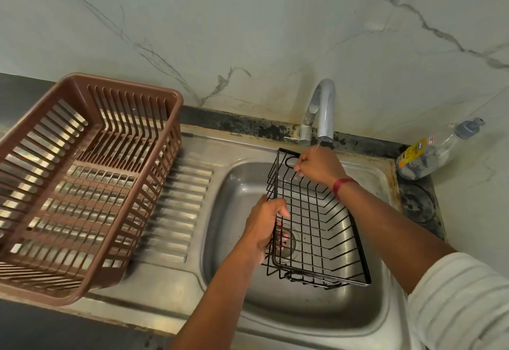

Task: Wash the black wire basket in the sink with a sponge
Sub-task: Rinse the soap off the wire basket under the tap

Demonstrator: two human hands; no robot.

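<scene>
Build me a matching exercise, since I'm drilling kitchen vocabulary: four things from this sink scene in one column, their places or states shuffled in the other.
1 black wire basket
2 brown dish rack
3 bottle
4 faucet

A in the counter corner right of the sink
B running water
C on the drainboard
D gripped by left hand and right hand over the sink

Pairs: 1-D, 2-C, 3-A, 4-B

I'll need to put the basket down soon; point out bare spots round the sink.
Free: the ribbed strip between rack and bowl, and the steel ledge in front of the rack. Crowded: the bowl, mostly taken by the basket, and the back corner with tap and bottle.
</scene>
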